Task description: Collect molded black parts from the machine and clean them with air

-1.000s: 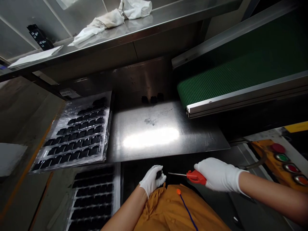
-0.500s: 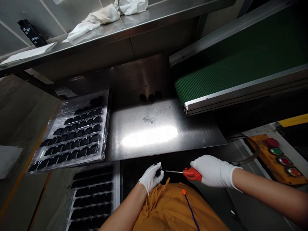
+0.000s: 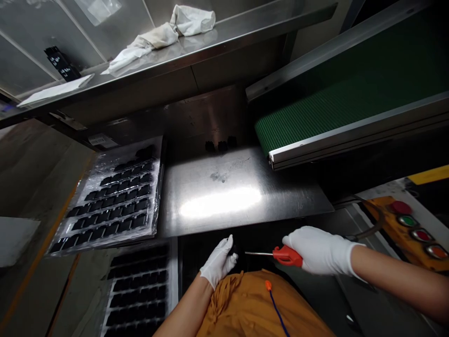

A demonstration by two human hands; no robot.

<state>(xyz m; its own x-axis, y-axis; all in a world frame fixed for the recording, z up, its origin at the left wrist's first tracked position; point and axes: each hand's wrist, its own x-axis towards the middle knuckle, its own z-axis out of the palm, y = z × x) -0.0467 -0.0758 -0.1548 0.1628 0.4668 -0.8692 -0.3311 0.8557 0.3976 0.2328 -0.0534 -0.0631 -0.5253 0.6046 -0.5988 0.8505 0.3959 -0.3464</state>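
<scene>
- Right grip: white-gloved hand closed around a red-handled blow gun, its thin steel nozzle pointing left
- Left grip: white-gloved hand, fingers gathered; whether they pinch anything cannot be told
- Ahead: stainless steel plate
- Left of plate: rows of small black parts on a crinkled foil sheet

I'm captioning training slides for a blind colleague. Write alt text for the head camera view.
A white-gloved right hand grips a red-handled air blow gun beside the white-gloved left hand, above an orange garment. Ahead lie a steel plate, a foil-lined tray of black parts, and a green conveyor belt.
</scene>
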